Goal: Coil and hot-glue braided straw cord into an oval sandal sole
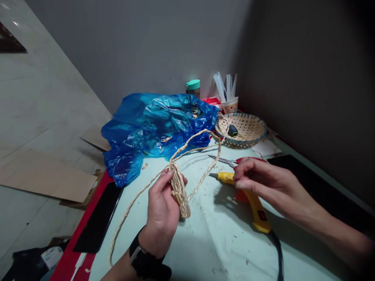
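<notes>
A folded bundle of pale braided straw cord (178, 187) lies in my left hand (164, 199), fingers and thumb wrapped round it. A loose loop of the cord rises above the bundle, and a long end trails down to the left. My right hand (258, 177) is over the table, its fingers curled towards the thumb in a pinch; anything between them is too small to make out. Below and partly behind it is a yellow hot glue gun (255, 205), nozzle pointing left. Scissors (224, 160) with red handles lie just beyond, partly hidden by the right hand.
A blue plastic bag (158, 125) fills the table's back left. Behind the scissors stands a woven basket (249, 128) holding a dark thread spool (233, 130). A paper cup (230, 105) of glue sticks is near the wall. A black phone (99, 218) lies along the left edge.
</notes>
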A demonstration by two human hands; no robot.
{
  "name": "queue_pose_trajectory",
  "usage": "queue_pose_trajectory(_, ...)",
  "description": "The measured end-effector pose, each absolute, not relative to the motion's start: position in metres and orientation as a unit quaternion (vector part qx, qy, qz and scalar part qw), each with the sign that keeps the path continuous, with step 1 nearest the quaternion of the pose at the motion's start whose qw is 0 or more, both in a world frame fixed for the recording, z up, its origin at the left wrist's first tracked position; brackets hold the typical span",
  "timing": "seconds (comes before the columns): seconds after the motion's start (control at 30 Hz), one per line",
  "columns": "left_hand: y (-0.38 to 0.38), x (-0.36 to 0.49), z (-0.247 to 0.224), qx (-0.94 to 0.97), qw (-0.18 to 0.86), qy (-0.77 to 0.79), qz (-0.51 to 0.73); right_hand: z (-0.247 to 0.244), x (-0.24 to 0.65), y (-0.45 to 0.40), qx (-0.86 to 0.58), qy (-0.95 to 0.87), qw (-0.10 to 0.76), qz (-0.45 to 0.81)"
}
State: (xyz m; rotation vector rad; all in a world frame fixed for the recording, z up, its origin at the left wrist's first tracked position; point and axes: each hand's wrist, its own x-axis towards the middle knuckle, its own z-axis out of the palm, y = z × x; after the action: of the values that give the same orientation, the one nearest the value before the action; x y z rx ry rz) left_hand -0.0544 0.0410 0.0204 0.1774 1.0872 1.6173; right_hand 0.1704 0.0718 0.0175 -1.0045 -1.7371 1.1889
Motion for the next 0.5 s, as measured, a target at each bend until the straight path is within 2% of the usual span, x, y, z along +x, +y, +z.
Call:
queue_pose_trajectory(0.2, 0.042, -0.055, 0.019, 0.067, 0.566, 0.463, 0.678, 0.013, 0.171, 0.069, -0.416, -0.703, 0.387, 0.427)
queue_pose_trajectory(0.4, 0.045, -0.053, 0.018, 0.070, 0.561, 0.461, 0.684, 0.017, 0.184, 0.062, -0.308, -0.856, 0.314, 0.272)
queue_pose_trajectory(0.5, 0.044, -0.052, 0.017, 0.075, 0.561, 0.450, 0.691, 0.013, 0.194, 0.049, -0.361, -0.853, 0.317, 0.204)
